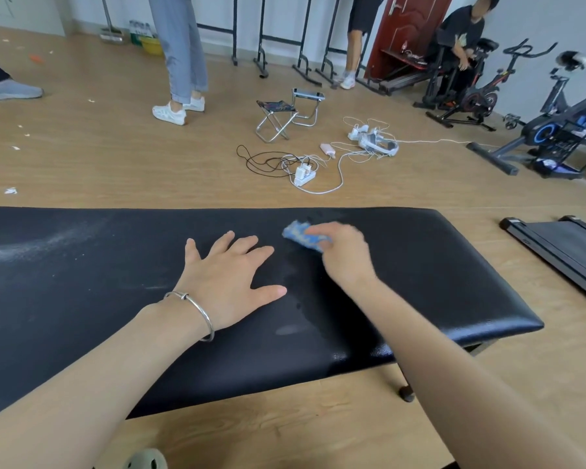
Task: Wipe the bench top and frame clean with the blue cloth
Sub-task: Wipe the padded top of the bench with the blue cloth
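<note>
The black padded tabletop point(82, 282) runs left to right across the near field. The left hand point(230, 282) lies flat on it near centre, fingers point(247, 243) straight and spread, holding nothing; a metal bracelet point(197, 311) sits on the wrist. The right hand point(344, 255) is just right of it, blurred, its fingers curled over the cloth point(305, 235) and gripping it. The cloth, blue and bunched, is pressed to the tabletop towards the far edge, right of centre. A pale dust streak point(41, 243) marks the left part. Dull smears point(291, 330) show near the near edge. A frame leg point(405, 384) stands under the right end on the wooden floor point(149, 164). A treadmill point(562, 252) lies to the right. A power strip point(303, 174) with cables lies beyond.
</note>
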